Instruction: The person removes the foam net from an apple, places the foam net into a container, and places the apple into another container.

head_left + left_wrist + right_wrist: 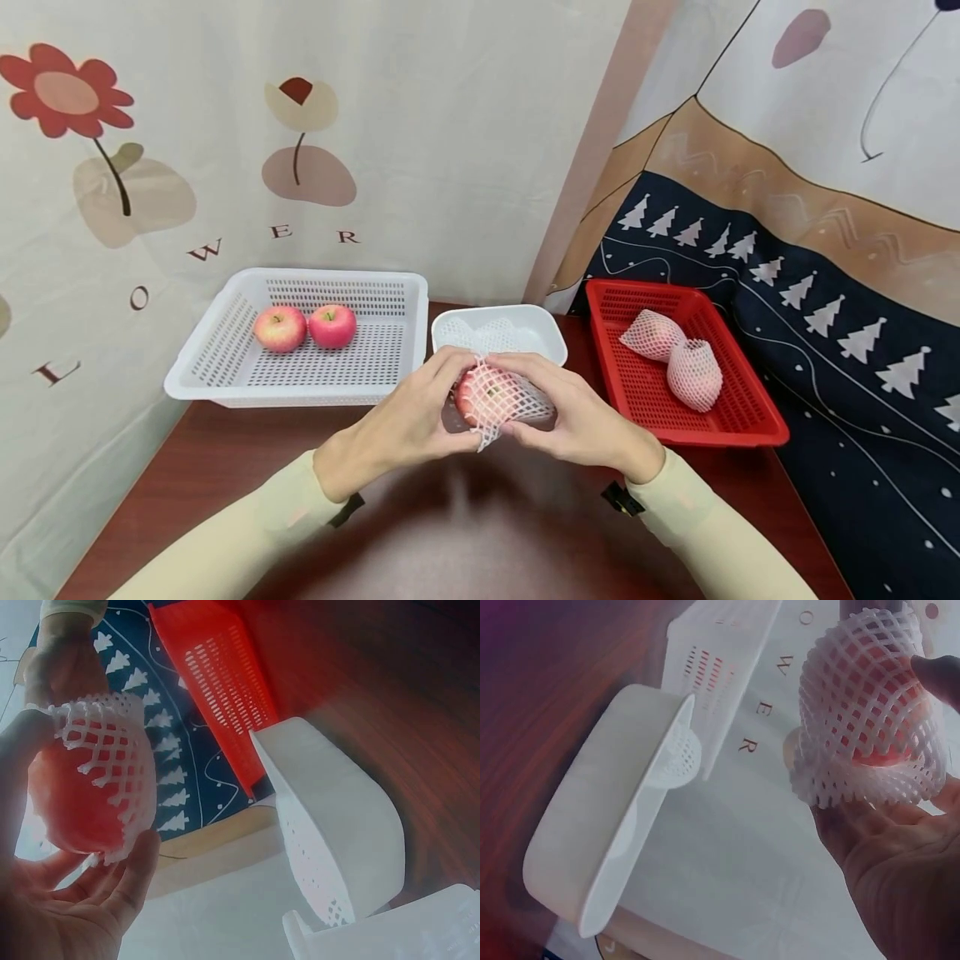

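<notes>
in the head view, we find both hands curved round one object at the centre of the frame. the left hand (416, 412) grips a red apple (467, 396) from its left side, fingers bent along the far edge and thumb at the near edge; the right hand (581, 417) holds the white foam net (497, 408) that partly covers the fruit, its fingers and thumb similarly bent. in the left wrist view, we note bare red skin beyond the edge of the net.

we observe both forearms, in pale sleeves (240, 521), entering from the lower corners and converging, with the hands facing each other.

beneath, we see a reddish-brown table (217, 450). just beyond the hands stands a white tray (542, 323) containing more foam netting (495, 333). at centre left, a white basket (300, 395) holds two bare apples (332, 326); at centre right, a red basket (645, 404) holds two netted apples (694, 375). behind, we distinguish a pale curtain (465, 125) with printed flowers at upper left, and a dark cloth (862, 425) with white trees at right.
</notes>
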Action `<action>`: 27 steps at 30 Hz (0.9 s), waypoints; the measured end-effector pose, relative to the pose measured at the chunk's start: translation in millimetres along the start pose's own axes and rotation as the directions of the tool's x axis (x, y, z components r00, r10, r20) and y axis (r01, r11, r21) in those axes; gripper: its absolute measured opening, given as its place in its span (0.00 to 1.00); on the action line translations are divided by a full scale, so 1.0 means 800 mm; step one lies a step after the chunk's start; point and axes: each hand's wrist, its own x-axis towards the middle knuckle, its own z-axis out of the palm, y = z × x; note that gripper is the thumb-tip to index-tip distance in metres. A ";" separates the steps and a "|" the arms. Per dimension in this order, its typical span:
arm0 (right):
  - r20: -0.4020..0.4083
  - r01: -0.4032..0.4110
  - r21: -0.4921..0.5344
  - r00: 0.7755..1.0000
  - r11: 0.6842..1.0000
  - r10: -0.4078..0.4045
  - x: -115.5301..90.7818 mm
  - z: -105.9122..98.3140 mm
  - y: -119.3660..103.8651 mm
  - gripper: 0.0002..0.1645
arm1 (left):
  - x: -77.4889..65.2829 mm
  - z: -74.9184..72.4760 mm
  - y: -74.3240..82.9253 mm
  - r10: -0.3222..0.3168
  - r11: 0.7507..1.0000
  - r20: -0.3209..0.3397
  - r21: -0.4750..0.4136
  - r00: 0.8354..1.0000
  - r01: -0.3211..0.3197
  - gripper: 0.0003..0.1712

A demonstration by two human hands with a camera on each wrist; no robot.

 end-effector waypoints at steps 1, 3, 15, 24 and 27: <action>-0.008 0.015 -0.012 1.000 1.000 -0.015 0.000 0.000 0.000 0.51 | 0.000 0.000 -0.001 0.002 1.000 -0.003 -0.002 1.000 -0.002 0.48; -0.029 0.047 -0.037 0.998 0.998 -0.048 0.000 0.000 0.001 0.50 | 0.000 0.000 -0.003 0.007 1.000 -0.006 -0.008 1.000 -0.007 0.48; -0.174 0.122 -0.027 0.977 0.992 -0.125 -0.002 -0.005 0.001 0.35 | 0.000 -0.004 -0.006 -0.031 1.000 -0.057 -0.007 0.998 0.031 0.51; -0.217 0.111 -0.012 0.970 0.994 -0.111 -0.001 -0.007 0.002 0.29 | 0.002 -0.003 -0.007 -0.007 1.000 -0.145 0.022 0.989 0.011 0.47; -0.224 0.107 -0.008 0.969 0.994 -0.106 0.000 -0.007 0.002 0.28 | 0.004 -0.004 -0.007 0.000 1.000 -0.138 0.021 0.990 0.003 0.46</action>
